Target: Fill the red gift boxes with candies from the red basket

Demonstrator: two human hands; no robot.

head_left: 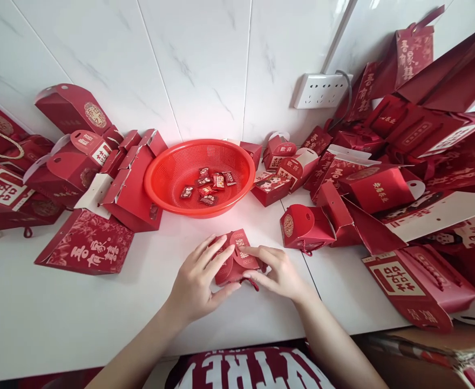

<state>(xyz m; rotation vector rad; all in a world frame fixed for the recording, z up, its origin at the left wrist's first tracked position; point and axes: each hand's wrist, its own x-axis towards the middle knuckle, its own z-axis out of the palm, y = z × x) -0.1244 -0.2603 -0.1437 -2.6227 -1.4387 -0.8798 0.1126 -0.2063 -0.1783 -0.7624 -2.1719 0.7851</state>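
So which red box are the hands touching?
The small box directly in front of the basket: left hand and right hand both touch it, and neither touches any other box.

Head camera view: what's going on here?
A person has both hands on a small red box lying on a white table. The left hand is over one side of it, and the right hand is at the other, near a dark red cord. Just beyond sits a red basket with a few wrapped sweets inside. More red boxes crowd the table on both sides.
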